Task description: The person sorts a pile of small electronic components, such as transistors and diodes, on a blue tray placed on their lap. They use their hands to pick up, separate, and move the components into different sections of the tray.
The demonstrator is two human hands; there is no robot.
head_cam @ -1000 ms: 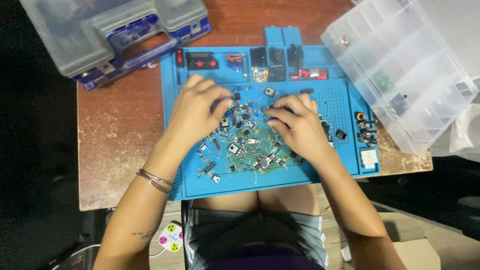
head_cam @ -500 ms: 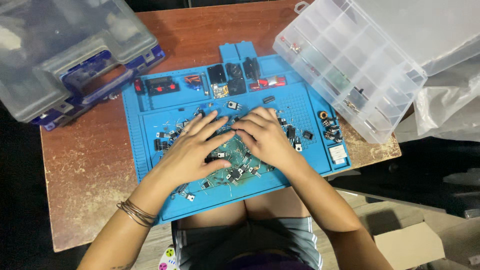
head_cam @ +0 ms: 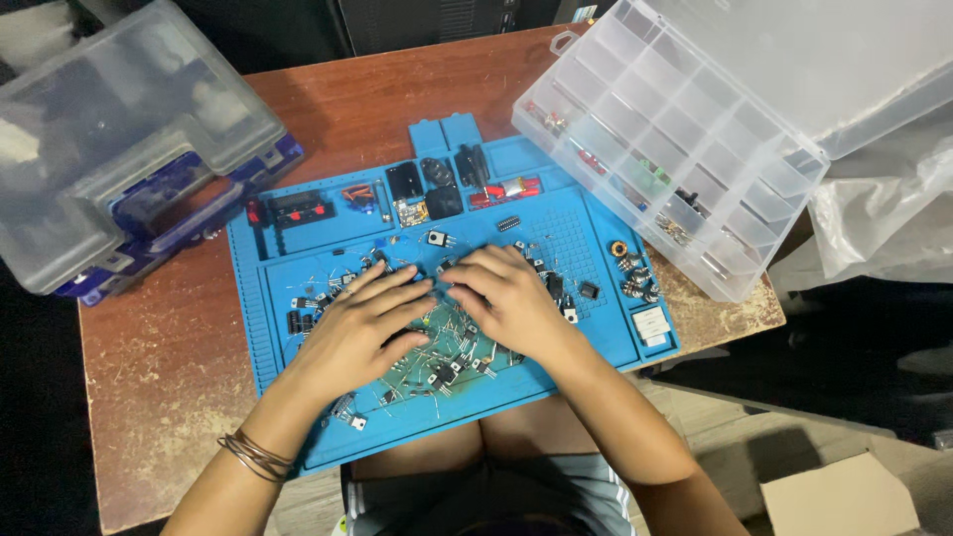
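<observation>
Wooden table (head_cam: 169,397), blue work mat (head_cam: 596,243) — left hand (head_cam: 362,328) and right hand (head_cam: 511,303) lie flat, fingers spread, grasping nothing, on small electronic parts (head_cam: 442,372) at mat centre — sorting step, next move likely needs a fine pinch, clear compartment box (head_cam: 675,149) at 2 o'clock.

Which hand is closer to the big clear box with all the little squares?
The right hand. It rests on the tiny parts nearer the blue mat's right side, where the clear box sits. The left hand lies farther away, toward the grey case, so it would likely have to cross over.
</observation>
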